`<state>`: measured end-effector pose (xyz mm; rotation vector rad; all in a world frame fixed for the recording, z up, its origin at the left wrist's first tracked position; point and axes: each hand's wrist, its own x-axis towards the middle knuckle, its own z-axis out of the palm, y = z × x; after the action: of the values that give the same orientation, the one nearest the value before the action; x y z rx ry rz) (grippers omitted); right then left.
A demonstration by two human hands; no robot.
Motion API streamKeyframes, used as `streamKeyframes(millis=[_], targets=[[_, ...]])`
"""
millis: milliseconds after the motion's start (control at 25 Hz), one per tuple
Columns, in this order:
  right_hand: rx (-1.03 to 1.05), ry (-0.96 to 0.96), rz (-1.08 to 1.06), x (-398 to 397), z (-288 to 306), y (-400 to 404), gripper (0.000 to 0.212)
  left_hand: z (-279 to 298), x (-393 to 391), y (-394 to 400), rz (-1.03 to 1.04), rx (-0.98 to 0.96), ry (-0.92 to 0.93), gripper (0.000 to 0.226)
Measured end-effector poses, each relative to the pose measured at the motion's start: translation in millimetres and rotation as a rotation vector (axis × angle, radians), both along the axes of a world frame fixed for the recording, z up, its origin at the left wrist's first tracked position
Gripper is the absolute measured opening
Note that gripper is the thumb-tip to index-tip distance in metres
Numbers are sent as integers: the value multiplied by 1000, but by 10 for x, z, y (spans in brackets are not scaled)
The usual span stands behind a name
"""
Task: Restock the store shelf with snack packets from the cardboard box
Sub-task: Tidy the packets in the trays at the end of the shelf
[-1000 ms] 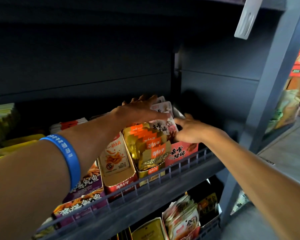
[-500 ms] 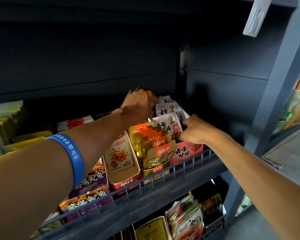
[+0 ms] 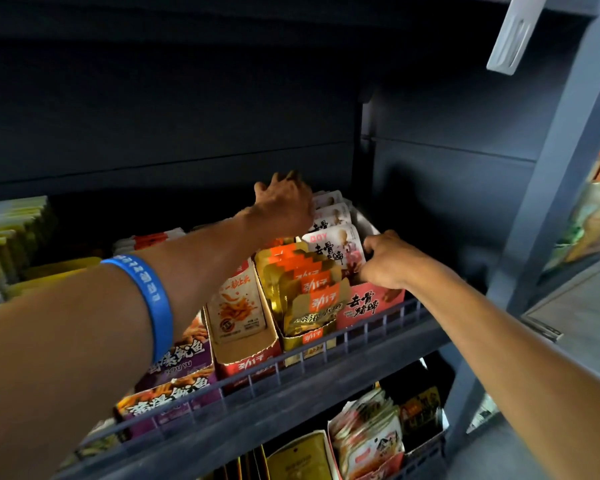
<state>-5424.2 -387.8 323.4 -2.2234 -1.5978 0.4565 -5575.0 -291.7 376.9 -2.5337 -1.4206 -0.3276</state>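
On the far left of the dark shelf [image 3: 326,362] stand yellow packets [image 3: 11,233]. Next, near the wire front rail, lie purple boxes [image 3: 177,382]. A left forearm with a blue wristband [image 3: 146,299] crosses above them; the left hand [image 3: 284,206] reaches far back, fingers curled over the rear of a row of white snack packets [image 3: 336,244], though what it grips cannot be told. Between sit a red tray and a gold packet tray [image 3: 305,299]. Right of these, the right hand [image 3: 388,261] pinches the front white packet in its pink display box [image 3: 371,306].
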Motion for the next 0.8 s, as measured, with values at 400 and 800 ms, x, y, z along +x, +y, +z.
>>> streamKeyframes(millis=[400, 800], targets=[[81, 201, 7, 31, -44, -40, 65, -18, -177, -42, -116, -5, -98, 32], [904, 142, 238, -714, -544, -1352, 24, -316, -1512, -1685, -187, 13, -350, 26]])
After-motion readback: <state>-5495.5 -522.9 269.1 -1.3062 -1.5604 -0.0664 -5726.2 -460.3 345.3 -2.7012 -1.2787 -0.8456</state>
